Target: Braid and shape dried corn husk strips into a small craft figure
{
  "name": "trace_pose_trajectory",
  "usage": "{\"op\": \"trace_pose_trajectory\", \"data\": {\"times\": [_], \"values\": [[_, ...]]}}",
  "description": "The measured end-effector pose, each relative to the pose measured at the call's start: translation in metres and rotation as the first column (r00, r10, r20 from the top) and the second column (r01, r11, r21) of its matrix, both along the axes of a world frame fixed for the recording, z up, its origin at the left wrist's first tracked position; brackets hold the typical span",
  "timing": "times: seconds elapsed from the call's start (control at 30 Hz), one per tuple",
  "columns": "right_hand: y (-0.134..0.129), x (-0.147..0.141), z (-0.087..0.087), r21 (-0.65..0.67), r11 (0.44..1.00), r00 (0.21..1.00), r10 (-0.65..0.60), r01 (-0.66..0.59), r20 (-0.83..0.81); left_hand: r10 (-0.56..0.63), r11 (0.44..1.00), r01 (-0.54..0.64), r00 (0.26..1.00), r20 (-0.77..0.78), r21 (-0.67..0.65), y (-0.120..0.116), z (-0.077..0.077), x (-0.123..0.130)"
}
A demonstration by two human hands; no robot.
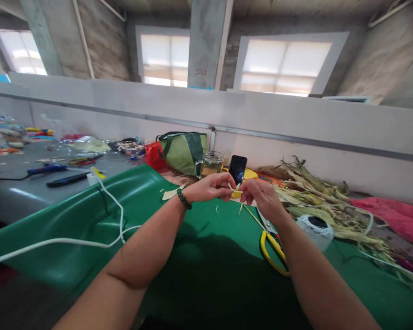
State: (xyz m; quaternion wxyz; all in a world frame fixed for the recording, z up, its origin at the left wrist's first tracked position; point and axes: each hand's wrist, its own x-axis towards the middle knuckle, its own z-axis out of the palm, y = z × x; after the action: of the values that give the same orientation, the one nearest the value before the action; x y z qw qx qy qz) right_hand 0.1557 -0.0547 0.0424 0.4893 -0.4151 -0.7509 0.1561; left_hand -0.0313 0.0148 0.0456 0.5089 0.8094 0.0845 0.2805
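Note:
Fingertips of my left hand are closed in a pinch on one end of a small pale husk strip. My right hand pinches the same strip from the other side, so the two hands nearly meet above the green mat. A bead bracelet circles the left wrist. Below the right hand lie yellow-handled scissors, partly covered by the forearm. Just behind the fingers, a phone stands propped up.
A glass mug of pale liquid stands behind my left hand, near a green bag. Dried husks heap up on the right beside a white thread spool. A white cable crosses the left side, near a glue gun.

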Motion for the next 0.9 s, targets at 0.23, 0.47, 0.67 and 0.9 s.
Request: {"op": "trace_pose_trajectory", "data": {"times": [0.23, 0.47, 0.67, 0.9], "values": [[0.0027, -0.003, -0.0024, -0.014, 1.0, 0.992, 0.01, -0.008, 0.125, -0.025, 0.998, 0.024, 1.0, -0.007, -0.058, 0.0001, 0.0, -0.0002], [-0.0023, -0.0027, 0.0032, -0.096, 0.993, 0.991, 0.085, -0.075, 0.1, -0.032, 0.996, 0.03, 0.999, -0.031, -0.084, 0.0, 0.0018, -0.0018], [-0.0002, -0.0042, 0.0013, -0.063, 0.995, 0.992, 0.083, -0.078, 0.092, 0.027, 0.995, -0.031, 0.999, -0.045, -0.093, 0.0, 0.0016, -0.0006], [0.0009, -0.0048, -0.0041, 0.038, 0.999, 0.991, 0.012, -0.018, 0.136, 0.022, 0.995, -0.018, 0.999, 0.037, -0.093, 0.0026, -0.0021, 0.003]]}}
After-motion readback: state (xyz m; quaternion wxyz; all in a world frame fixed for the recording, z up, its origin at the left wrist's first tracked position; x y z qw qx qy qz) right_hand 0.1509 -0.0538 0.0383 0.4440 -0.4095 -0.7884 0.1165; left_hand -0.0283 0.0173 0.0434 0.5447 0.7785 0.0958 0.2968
